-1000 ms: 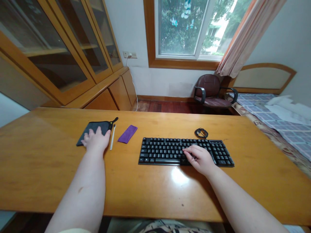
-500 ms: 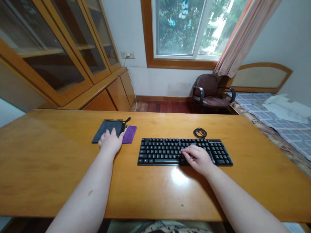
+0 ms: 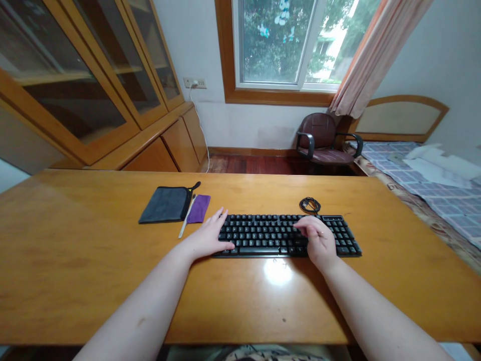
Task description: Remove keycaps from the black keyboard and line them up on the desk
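Observation:
A black keyboard [image 3: 263,235] lies on the wooden table. My left hand [image 3: 210,234] rests at its left end, fingers spread, thumb over the bottom row of keys. Over the right part of the keys is my right hand [image 3: 321,243], its fingers curled together; whatever they hold, if anything, is too small or hidden to name. To the left of the keyboard lie a folded grey cloth [image 3: 165,204] with black edging and a loop, a thin white-handled brush [image 3: 185,223] with a dark head, and a small folded purple cloth [image 3: 200,208].
A coiled black cable [image 3: 310,204] sits just behind the keyboard on the table [image 3: 93,260]. Beyond the table are a brown armchair [image 3: 319,138], a bed [image 3: 443,175] and a glass-door cabinet [image 3: 150,135].
My left hand has moved right from the grey cloth to the keyboard's left end, uncovering the brush. My right hand has shifted slightly right and turned over the keys.

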Available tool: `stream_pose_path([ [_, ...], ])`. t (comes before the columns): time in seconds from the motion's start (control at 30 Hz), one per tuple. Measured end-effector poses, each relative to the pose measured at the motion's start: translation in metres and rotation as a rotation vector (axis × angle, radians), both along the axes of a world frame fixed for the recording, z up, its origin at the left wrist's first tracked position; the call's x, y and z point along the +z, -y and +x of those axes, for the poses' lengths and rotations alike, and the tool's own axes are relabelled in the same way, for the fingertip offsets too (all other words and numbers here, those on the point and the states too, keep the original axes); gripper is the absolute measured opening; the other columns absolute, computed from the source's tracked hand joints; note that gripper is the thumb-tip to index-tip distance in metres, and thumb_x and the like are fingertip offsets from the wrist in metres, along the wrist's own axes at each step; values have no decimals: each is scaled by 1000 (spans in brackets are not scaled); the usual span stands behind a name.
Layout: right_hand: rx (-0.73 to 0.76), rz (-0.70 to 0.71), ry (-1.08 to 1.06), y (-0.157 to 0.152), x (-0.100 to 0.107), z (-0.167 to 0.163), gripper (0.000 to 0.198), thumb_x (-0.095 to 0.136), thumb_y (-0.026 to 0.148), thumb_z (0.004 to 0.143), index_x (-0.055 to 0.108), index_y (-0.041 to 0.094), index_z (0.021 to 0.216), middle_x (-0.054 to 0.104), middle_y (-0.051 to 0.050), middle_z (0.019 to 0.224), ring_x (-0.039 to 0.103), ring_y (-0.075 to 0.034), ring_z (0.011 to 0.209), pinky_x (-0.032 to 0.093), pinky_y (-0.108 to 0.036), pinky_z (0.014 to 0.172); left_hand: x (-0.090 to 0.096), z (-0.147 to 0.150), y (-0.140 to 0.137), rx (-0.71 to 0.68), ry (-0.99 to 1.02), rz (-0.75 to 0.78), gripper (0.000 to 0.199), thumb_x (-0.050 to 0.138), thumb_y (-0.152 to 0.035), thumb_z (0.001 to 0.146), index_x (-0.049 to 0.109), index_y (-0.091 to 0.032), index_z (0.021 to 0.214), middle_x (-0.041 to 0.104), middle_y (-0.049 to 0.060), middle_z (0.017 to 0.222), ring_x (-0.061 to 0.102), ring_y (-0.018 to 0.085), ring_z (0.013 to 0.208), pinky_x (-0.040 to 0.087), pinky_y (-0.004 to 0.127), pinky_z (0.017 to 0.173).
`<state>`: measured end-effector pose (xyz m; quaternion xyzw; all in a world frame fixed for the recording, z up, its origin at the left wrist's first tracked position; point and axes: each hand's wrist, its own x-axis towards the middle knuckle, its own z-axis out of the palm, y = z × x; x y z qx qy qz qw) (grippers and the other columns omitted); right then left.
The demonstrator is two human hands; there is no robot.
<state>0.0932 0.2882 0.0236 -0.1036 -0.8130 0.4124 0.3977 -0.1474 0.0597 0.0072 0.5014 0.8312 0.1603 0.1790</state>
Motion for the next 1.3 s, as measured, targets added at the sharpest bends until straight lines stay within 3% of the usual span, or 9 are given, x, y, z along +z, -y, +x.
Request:
stream_pose_path([
  [0.23,-31,-516,-284,-14,-11,-12,48,30,45,93,63,19,71,59,-5,77,55,-15,63,47,-32,62,-6,9,-9,-3,41,109,109,66,-56,61,7,-19,145,11,16,151,14,31,138,21,46,110],
  [0.4,-38,-680,-296,-20,-19,-17,48,30,48,92,62,18,72,62,-5,79,59,-15,64,49,-32,63,-14,27,-19,14,48,184,111,68,-55,62,4,-21,145,13,18,151,17,34,137,22,50,108],
  [0.6,12,-538,-248,-24,-19,-19,53,19,53,92,58,19,76,60,-8,85,61,-17,72,51,-35,66,-10,36,-24,-5,84,247,99,64,-55,67,11,-22,145,12,16,151,18,33,137,22,50,108],
  [0.73,78,-521,-183,-14,-12,-20,60,14,57,91,56,20,69,53,-4,69,53,-13,50,44,-27,43,-12,20,-22,99,158,391,63,47,-46,84,32,-18,138,39,15,139,39,26,127,30,44,106],
  [0.87,205,-666,-117,7,-12,-28,61,21,63,88,57,18,69,47,0,50,42,-10,34,32,-22,30,-20,2,-25,239,267,569,45,52,-39,80,52,-16,119,57,12,116,56,22,104,41,39,96],
  [1.0,208,-724,-94,22,4,-55,41,46,58,83,57,18,77,57,0,59,58,-14,47,48,-26,40,-23,-14,-38,400,544,681,38,53,-37,76,58,-15,107,63,10,104,59,20,93,46,35,83],
  [1.1,115,-636,-193,23,25,-86,29,61,47,77,57,19,83,61,-1,72,64,-14,61,55,-30,58,-21,-23,-48,506,727,751,36,52,-36,74,58,-14,102,63,10,105,61,17,84,47,31,73],
  [1.17,74,-535,-208,20,34,-108,27,69,41,72,58,19,85,63,-1,77,64,-14,68,55,-32,68,-20,-26,-49,489,791,745,35,55,-35,71,59,-14,98,64,10,103,60,16,80,47,29,71],
  [1.3,132,-415,-26,17,24,-134,28,67,39,72,59,17,87,63,-2,69,62,-14,62,53,-31,64,-18,-26,-41,324,777,666,34,60,-33,70,61,-14,99,65,8,100,60,17,85,45,31,80],
])
